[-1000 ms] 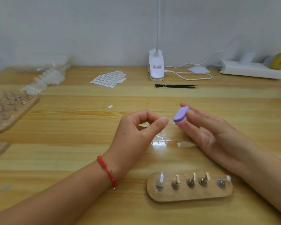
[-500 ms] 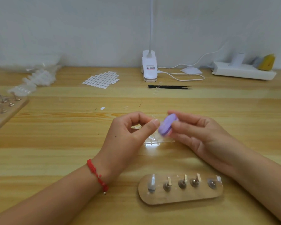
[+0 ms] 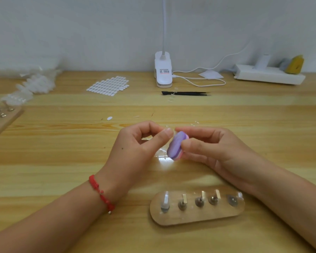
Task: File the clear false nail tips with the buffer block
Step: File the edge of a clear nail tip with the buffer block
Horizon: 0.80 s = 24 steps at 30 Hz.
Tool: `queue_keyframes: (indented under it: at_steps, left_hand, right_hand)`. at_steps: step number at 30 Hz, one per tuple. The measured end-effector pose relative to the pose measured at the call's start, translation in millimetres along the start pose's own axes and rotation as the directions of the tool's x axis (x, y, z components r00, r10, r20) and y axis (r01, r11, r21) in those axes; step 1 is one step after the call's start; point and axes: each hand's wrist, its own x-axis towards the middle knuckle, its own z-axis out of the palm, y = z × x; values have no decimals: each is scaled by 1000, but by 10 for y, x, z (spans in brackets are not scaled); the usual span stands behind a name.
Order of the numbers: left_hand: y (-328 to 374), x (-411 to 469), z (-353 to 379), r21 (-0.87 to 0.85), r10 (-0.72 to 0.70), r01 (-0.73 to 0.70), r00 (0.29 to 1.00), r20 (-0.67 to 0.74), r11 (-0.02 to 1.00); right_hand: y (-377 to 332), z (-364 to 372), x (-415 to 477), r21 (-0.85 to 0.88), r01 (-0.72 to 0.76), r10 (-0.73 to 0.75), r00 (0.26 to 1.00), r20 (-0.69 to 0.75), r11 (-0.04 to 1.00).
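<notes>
Nearest to me, low and right of centre in the frame, a rounded wooden holder board (image 3: 197,215) lies flat on the pale wooden table (image 3: 44,152), with five small metal pegs in a row along it. The leftmost peg carries what looks like a clear tip.

At lower left, my left forearm wears a red braided bracelet (image 3: 101,193). Above it, in mid-frame, my left hand (image 3: 135,148) has thumb and forefinger closed in a tight pinch on a clear false nail tip (image 3: 168,129), which I can make out only as a glassy sliver at the fingertips. My right hand (image 3: 213,148) grips a rounded purple buffer block with a pink layer (image 3: 175,145) between thumb and fingers, with its flat face tilted toward the left fingertips and touching or just beside them; I cannot tell which.

Under both hands a clear plastic strip (image 3: 161,155) rests on the table and catches a bright glare.

Farther up lie a single white oval sticker (image 3: 109,118), a pair of black tweezers (image 3: 185,93) and a sheet of white oval adhesive tabs (image 3: 109,85).

Along the wall, across the upper frame:
- a heap of clear bagged nail tips (image 3: 35,83) at upper left
- a white clip lamp base (image 3: 163,73) at centre, with its white cable (image 3: 199,77) looping right
- a white power strip (image 3: 268,75) at upper right

A second wooden peg board (image 3: 2,117) sits at the left edge, only partly in view.
</notes>
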Motion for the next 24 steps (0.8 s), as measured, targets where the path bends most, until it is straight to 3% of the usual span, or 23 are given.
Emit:
queue_keyframes:
  at_steps: [4,8,11,15,19,22,24]
  left_hand:
    - [-5,-9,-1,-1,-8,8,1000,17,1000]
    - [-4,-2,2,20,3,-4,1000,17,1000]
    - [-16,1,-3,-1,-16,16,1000,1,1000]
    - [-32,6,-14,10,-11,11,1000,-3,1000]
    - [-31,12,-12,-1,-27,27,1000,3,1000]
    - [-30,7,-16,7,-19,19,1000,-4,1000]
    - [-31,1,-8,19,-20,20,1000,7,1000]
  right_hand:
    - [-15,-47,27,140,25,-14,997,-79,990]
    - [13,9,13,25,22,-21,999,-26,999]
    - [-10,-59,35,227,36,-14,995,-98,973]
    - [11,5,19,67,10,-8,1000,-29,998]
    - [-37,-74,29,308,28,-1,996,-87,951]
    - [-3,-25,13,57,5,-3,999,-38,998]
    - [6,-54,25,70,1,1,999,-35,998]
